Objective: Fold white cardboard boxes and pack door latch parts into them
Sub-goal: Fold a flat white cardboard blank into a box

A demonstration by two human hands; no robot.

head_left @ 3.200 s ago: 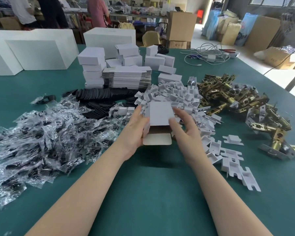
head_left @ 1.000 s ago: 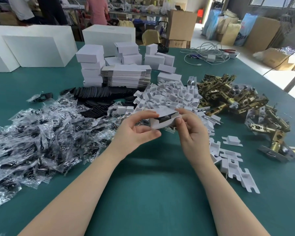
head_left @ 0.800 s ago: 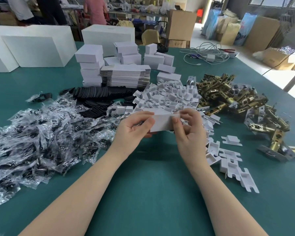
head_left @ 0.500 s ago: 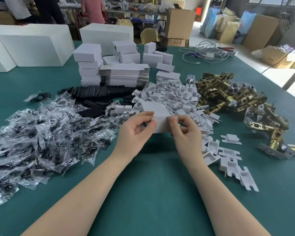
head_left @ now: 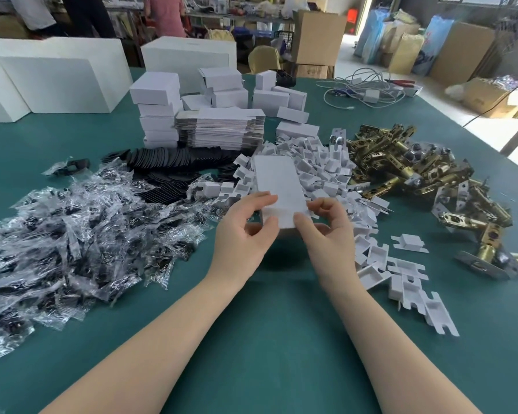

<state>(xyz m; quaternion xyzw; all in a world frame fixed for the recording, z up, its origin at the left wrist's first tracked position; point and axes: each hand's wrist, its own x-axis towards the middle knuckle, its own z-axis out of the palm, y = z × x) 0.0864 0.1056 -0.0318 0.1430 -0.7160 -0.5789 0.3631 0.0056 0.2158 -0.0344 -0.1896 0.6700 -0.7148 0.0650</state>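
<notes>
Across the whole view, a green table (head_left: 266, 339), crowded toward its far half. At the far left edge, big white blocks (head_left: 51, 82); behind the table, brown cartons (head_left: 317, 37) and people standing, seen only in part. On the left, a wide heap of clear plastic bags (head_left: 72, 234) holding dark parts. On the right, a heap of brass-coloured latches (head_left: 416, 177), spilling toward the near right edge. Between the two heaps, a pile of small white inserts (head_left: 317, 171), with more of them (head_left: 407, 282) scattered down toward the right forearm. Beyond the bags, a spread of flat black pieces (head_left: 174, 159). Farther back, a stack of flat box blanks (head_left: 222, 127), with folded white boxes (head_left: 156, 109) piled just beside it on the left and more behind. Near the far right corner, a tangle of grey cable (head_left: 362, 88).

Just above the table at the centre, a small white box (head_left: 277, 186), tilted away with its long face up, held at its near end by both hands. Left hand (head_left: 245, 231) pinching the near left corner, thumb below and curled fingers on top. Right hand (head_left: 326, 231) pinching the near right corner, thumb on the front face and fingers curled at the edge.
</notes>
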